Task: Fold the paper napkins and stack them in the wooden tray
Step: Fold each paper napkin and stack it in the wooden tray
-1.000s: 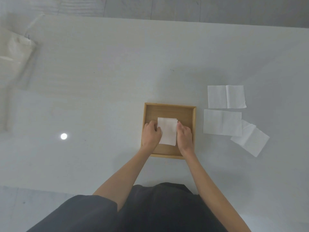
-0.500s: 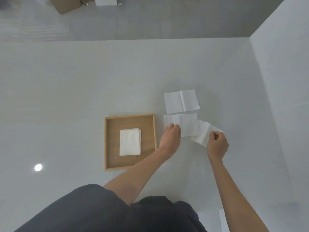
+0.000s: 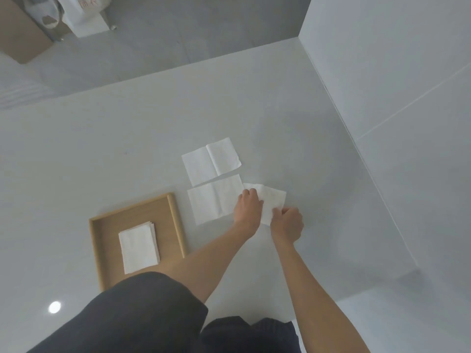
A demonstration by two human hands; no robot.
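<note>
I see the white paper napkin being worked (image 3: 270, 200) lying on the pale grey table (image 3: 102, 149), its long axis running from upper left down toward the right hand. My left hand (image 3: 249, 208) presses fingertips on its left edge, and my right hand (image 3: 288, 224) is clenched on its near corner. Just left lies a flat unfolded white napkin (image 3: 214, 200), long side tilted slightly up to the right, and beyond it a second creased white napkin (image 3: 211, 160) at the same tilt. The square wooden tray (image 3: 175, 220) holds a small stack of folded white napkins (image 3: 139, 247). Half a second ago the left hand rested on the middle napkin; now it has shifted onto the right one.
</note>
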